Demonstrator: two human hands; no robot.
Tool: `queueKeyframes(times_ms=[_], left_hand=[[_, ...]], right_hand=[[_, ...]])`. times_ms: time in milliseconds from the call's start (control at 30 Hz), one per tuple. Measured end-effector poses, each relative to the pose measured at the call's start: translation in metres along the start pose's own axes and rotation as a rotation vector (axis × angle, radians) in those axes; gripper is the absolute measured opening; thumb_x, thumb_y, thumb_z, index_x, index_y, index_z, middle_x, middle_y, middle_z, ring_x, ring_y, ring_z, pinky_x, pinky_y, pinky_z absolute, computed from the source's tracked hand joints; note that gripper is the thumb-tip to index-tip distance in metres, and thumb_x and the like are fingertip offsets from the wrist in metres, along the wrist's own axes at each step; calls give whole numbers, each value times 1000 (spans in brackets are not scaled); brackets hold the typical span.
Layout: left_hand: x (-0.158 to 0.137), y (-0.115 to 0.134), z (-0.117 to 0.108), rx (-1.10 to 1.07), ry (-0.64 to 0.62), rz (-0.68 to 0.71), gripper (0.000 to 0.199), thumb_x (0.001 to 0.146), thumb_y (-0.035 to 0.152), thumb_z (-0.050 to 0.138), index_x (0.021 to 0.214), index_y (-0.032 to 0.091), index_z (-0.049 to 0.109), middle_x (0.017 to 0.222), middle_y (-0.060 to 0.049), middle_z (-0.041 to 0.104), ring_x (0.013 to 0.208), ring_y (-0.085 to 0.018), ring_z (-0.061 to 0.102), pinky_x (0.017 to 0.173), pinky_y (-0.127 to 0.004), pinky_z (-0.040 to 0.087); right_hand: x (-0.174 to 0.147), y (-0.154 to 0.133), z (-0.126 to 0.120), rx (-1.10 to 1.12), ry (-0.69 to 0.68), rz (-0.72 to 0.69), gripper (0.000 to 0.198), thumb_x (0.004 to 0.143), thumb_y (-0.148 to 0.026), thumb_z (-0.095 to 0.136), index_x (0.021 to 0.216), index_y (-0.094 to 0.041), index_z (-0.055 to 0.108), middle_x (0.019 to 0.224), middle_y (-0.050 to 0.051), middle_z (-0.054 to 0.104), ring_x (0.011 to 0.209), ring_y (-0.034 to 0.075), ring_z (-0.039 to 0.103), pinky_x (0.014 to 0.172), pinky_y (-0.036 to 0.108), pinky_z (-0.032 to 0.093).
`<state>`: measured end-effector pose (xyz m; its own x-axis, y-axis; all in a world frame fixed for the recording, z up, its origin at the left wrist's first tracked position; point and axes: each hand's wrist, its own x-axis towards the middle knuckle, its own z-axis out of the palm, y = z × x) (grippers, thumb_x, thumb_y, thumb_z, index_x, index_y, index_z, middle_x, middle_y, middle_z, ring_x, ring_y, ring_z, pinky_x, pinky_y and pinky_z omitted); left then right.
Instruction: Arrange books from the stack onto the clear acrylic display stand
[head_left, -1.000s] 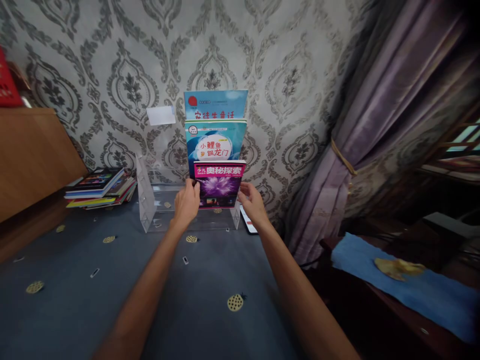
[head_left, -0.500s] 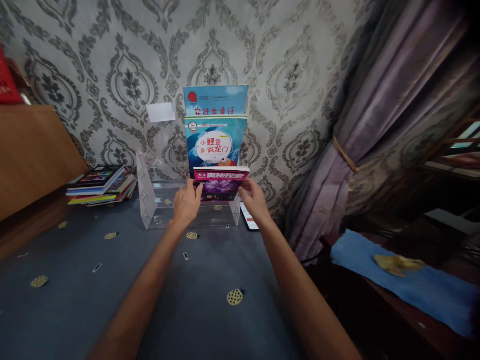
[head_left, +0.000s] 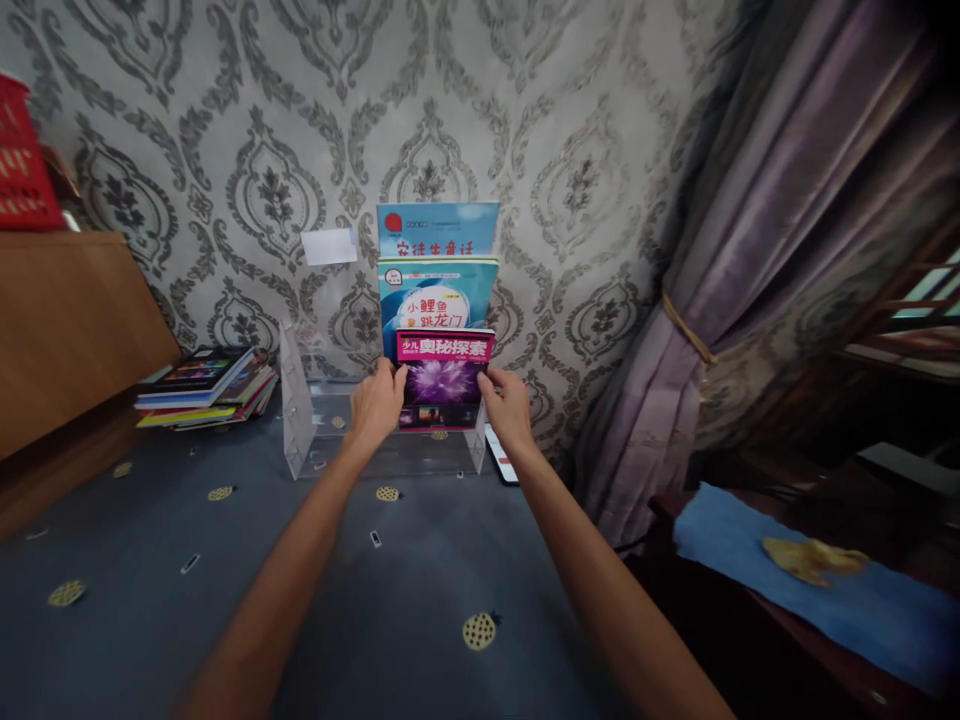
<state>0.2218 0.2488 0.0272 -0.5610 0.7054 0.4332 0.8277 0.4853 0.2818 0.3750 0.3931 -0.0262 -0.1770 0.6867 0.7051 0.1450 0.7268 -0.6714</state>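
Observation:
Between my two hands a purple and pink book (head_left: 444,382) stands nearly upright, its cover towards me. My left hand (head_left: 377,402) grips its left edge, thumb on the front. Its right edge is pinched by my right hand (head_left: 505,404). The book is at the right part of a clear tiered display rack (head_left: 295,415). Behind it stands a teal book (head_left: 390,290) with a white oval on the cover, partly covered. A taller light-blue book (head_left: 480,225) rises at the very back. The purple book's contact with the rack is hard to make out.
A phone (head_left: 504,460) lies just right of the rack. Stacked books (head_left: 202,385) lie at the left beside a wooden cabinet (head_left: 71,330) with a red basket (head_left: 26,160) on it. A purple curtain (head_left: 667,340) hangs on the right, near a blue cloth (head_left: 810,590).
The purple book has tipped more upright, so its front cover shows more fully and hides more of the teal book. Both hands keep hold. The view has shifted slightly upward.

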Motion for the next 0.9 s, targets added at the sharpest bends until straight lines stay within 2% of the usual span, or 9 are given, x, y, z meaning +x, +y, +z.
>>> queueKeyframes(times_ms=[200, 367, 567, 900], left_hand=[[-3, 0, 5, 106, -18, 11, 40, 105, 42, 26, 117, 19, 56, 97, -14, 75, 94, -31, 72, 73, -35, 46], [-8, 0, 6, 117, 8, 23, 37, 105, 42, 28, 114, 19, 55, 96, -13, 75, 92, -30, 72, 70, -34, 45], [-9, 1, 7, 98, 44, 22, 32, 104, 43, 32, 111, 20, 53, 93, -11, 74, 88, -29, 72, 68, -33, 44], [-15, -3, 10, 12, 134, -9, 30, 103, 41, 35, 119, 19, 47, 95, -11, 73, 90, -28, 71, 70, -33, 46]], right_hand=[[-8, 1, 6, 100, 70, 72, 40, 86, -41, 54, 111, -14, 67, 104, 16, 72, 94, 27, 67, 79, 42, 54], [-12, 2, 8, 148, 70, 92, 36, 86, -42, 55, 108, -16, 67, 102, 13, 73, 94, 27, 67, 79, 41, 54], [-14, 0, 8, 186, 90, 106, 38, 84, -43, 55, 106, -14, 67, 104, 16, 72, 95, 29, 68, 80, 44, 55], [-10, -6, 4, 229, 134, 141, 40, 83, -46, 58, 108, -16, 65, 105, 15, 72, 97, 28, 67, 84, 44, 54]])
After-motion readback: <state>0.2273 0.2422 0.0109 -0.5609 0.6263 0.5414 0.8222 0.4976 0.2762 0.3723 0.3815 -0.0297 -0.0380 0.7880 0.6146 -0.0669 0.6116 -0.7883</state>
